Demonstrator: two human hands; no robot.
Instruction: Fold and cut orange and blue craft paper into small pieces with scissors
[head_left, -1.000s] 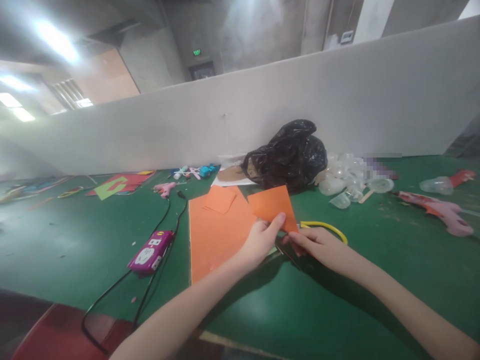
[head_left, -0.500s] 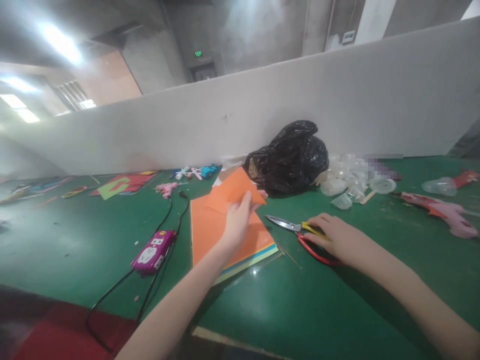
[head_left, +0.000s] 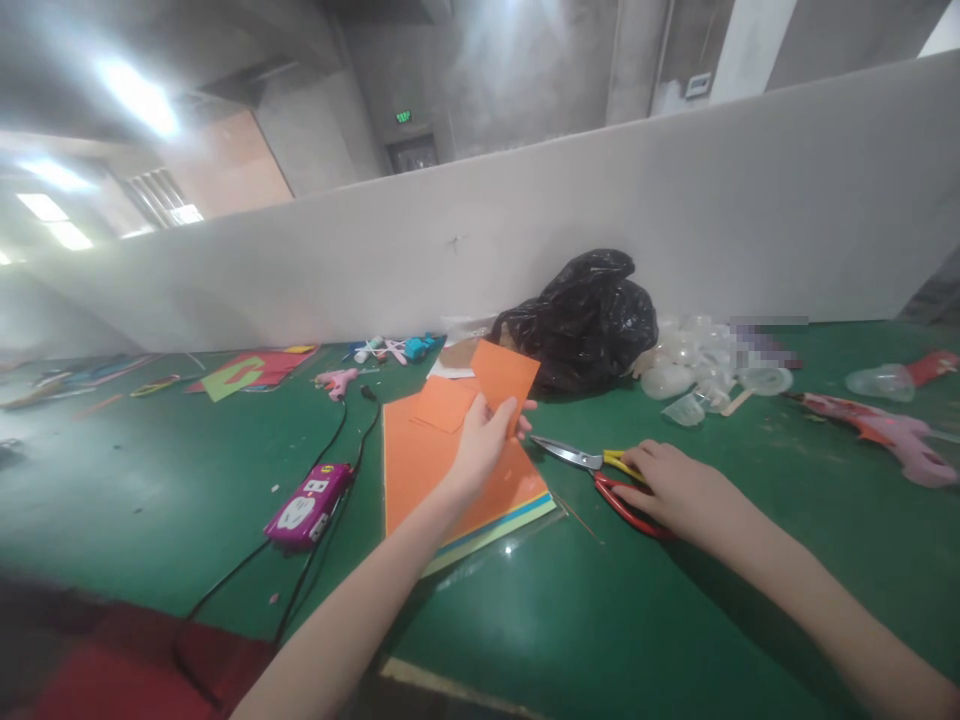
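Observation:
My left hand (head_left: pixel 486 440) pinches a small orange piece of paper (head_left: pixel 508 372) between thumb and fingers, holding it raised above a paper stack. Another small orange sheet (head_left: pixel 444 404) lies just left of the held piece. Beneath them, the stack of coloured paper (head_left: pixel 420 490) has orange on top, with yellow, blue and pale green edges showing. On the right, my right hand (head_left: pixel 670 487) is closed over the handles of a pair of scissors (head_left: pixel 570 453), one handle yellow and one red. The blades point left toward the stack, slightly apart.
A purple power strip (head_left: pixel 309 508) with black cable lies left, near a pink glue gun (head_left: pixel 337 382). Behind the stack sits a black plastic bag (head_left: pixel 585 320), beside clear plastic cups (head_left: pixel 694 360). Another pink glue gun (head_left: pixel 892 432) lies far right. A white partition (head_left: pixel 360 265) bounds the green table.
My left hand has turned the orange piece more upright and shifted slightly right, uncovering the small sheet beside it. My right hand stays at the scissors, almost still.

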